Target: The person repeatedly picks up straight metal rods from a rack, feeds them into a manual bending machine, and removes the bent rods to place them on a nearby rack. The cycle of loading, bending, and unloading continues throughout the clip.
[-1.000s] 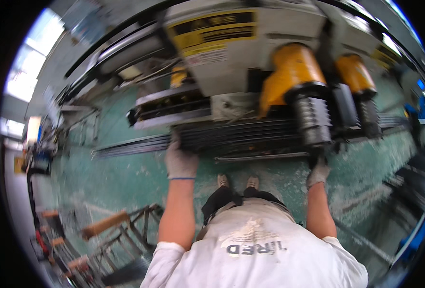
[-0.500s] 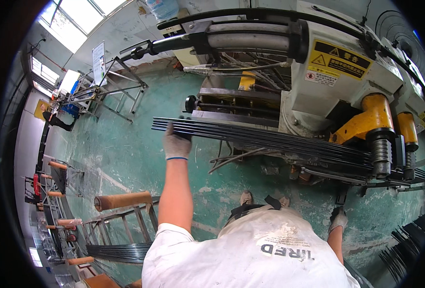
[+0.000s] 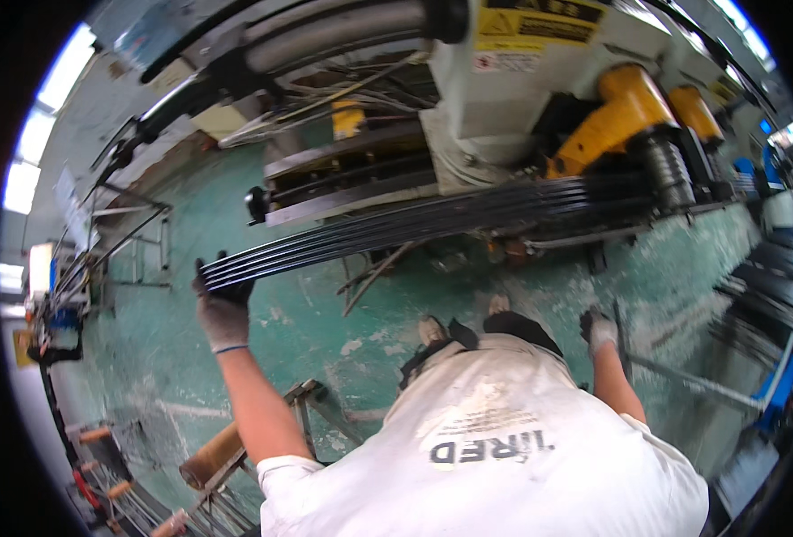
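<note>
A bundle of long, thin black bars [image 3: 387, 229] stretches from my left hand [image 3: 223, 311] to the machine at the right. My left hand wears a pale glove with dark fingers and is closed round the near-left end of the bundle. The far end of the bars lies at the yellow arm [image 3: 613, 121] and its coiled spring [image 3: 667, 172]. My right hand [image 3: 601, 331], gloved alike, hangs low at my right side, apart from the bars. Its fingers are dark and blurred, and nothing shows plainly in them.
The pale machine body [image 3: 490, 89] stands ahead, with a metal bed [image 3: 351, 183] to its left. A rack with a brown roller [image 3: 213, 458] is at my lower left. More dark bars [image 3: 763, 282] rest on a rack at the right. Green floor [image 3: 325, 331] lies between.
My view has turned and shifted right. My left hand, still gripping the bundle, has swung its end left and toward me, so the bars slant more. My right hand has moved up slightly.
</note>
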Demonstrator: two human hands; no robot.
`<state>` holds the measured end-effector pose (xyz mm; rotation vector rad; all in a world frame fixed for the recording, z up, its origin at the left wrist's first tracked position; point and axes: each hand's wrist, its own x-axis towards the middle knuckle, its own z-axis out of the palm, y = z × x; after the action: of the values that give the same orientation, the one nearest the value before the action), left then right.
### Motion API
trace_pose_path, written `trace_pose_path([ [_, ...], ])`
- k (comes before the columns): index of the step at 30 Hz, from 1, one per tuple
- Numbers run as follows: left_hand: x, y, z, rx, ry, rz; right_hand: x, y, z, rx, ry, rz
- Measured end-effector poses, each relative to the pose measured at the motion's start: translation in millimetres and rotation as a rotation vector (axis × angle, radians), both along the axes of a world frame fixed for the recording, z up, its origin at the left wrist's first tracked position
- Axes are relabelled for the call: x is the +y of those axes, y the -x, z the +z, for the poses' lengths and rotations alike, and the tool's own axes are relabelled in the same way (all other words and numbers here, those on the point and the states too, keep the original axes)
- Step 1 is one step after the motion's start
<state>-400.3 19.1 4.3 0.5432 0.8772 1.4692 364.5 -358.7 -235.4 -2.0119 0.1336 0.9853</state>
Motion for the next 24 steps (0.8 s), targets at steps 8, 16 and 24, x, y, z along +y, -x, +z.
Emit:
trace_pose_path([
  [8,12.6,-12.8,2.3,-0.03,0.024,0.11,58.1,-21.0,-4.5,-0.002,0.078,0.275],
  [16,-27.6,-141.2,-67.7,-0.444,0.231,0.568,127.2,-111.4,-21.5,-0.168,0.079,0.732],
  [24,-85.1,-313.5,-183.6,-0.094,0.336,0.057,103.8,-247.2,0.8,-0.187,0.376,0.67],
])
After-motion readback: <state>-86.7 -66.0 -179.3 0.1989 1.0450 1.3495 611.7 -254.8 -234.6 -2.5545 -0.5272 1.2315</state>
